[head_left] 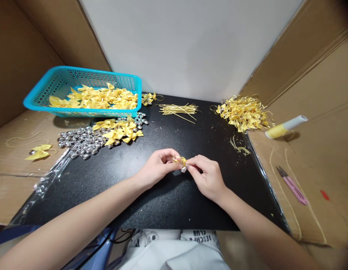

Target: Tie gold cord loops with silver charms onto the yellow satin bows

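Over the middle of the black tabletop (168, 202), my left hand (159, 167) pinches a small yellow ribbon bow (183, 161) between thumb and fingers. A silver bell (183, 169) hangs at the bow's lower side. From the right, my right hand (204, 174) meets it with thumb and forefinger closed together at the bow's edge. What exactly lies between those right fingertips is too small to make out, perhaps hidden by them. Both hands touch or nearly touch the same piece.
At the back left a blue basket (81, 110) holds yellow bows, with silver bells (84, 140) and loose bows (123, 131) before it. Gold ties (178, 109) lie at the back. Belled bows (244, 112) are heaped at right, near a tube (286, 126) and pink snips (293, 187).
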`<state>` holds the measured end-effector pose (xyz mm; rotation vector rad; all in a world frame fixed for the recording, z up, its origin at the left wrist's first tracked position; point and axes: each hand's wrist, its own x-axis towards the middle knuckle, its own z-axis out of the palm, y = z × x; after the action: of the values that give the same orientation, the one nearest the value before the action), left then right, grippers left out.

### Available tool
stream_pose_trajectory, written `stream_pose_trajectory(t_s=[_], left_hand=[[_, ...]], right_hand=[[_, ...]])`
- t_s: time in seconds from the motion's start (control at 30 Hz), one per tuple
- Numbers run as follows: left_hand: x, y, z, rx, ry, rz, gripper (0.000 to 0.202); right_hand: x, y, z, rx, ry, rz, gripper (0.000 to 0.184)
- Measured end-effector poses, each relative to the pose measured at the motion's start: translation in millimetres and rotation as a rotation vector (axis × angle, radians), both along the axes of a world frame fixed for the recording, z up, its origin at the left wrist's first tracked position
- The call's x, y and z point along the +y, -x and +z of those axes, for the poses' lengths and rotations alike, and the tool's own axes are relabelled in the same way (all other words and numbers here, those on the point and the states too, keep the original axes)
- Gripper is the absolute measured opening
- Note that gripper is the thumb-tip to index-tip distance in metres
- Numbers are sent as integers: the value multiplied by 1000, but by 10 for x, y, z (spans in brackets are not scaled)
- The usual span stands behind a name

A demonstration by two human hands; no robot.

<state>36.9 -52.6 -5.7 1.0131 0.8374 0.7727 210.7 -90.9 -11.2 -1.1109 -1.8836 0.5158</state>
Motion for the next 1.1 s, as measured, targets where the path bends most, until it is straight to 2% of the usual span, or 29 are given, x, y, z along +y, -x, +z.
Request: stream_pose_trajectory(t_s=[0.17, 0.43, 0.5, 0.63, 0.77, 0.9, 1.0, 1.1], left_hand=[[7, -5, 5, 12, -8, -18, 12], [-1, -10, 4, -26, 28, 24, 23], [-5, -1, 0, -30, 16, 45, 26], [-1, 26, 2, -10, -36, 102, 31], [3, 38, 2, -7, -58, 113, 34], [-12, 18, -25, 2, -62, 64, 35], [-13, 8, -50, 47, -90, 76, 34], [-10, 14, -61, 175, -212, 162, 29]], right_hand=[[1, 6, -24, 16, 11, -10, 17], [23, 9, -11, 58, 64, -67, 14], [45, -26, 8, 60, 79, -75, 7], [90, -100, 35, 44, 59, -85, 6], [105, -92, 21, 26, 51, -76, 13], [94, -50, 0, 11, 51, -47, 15], [72, -60, 13, -4, -6, -114, 11], [34, -76, 48, -24, -175, -227, 6]])
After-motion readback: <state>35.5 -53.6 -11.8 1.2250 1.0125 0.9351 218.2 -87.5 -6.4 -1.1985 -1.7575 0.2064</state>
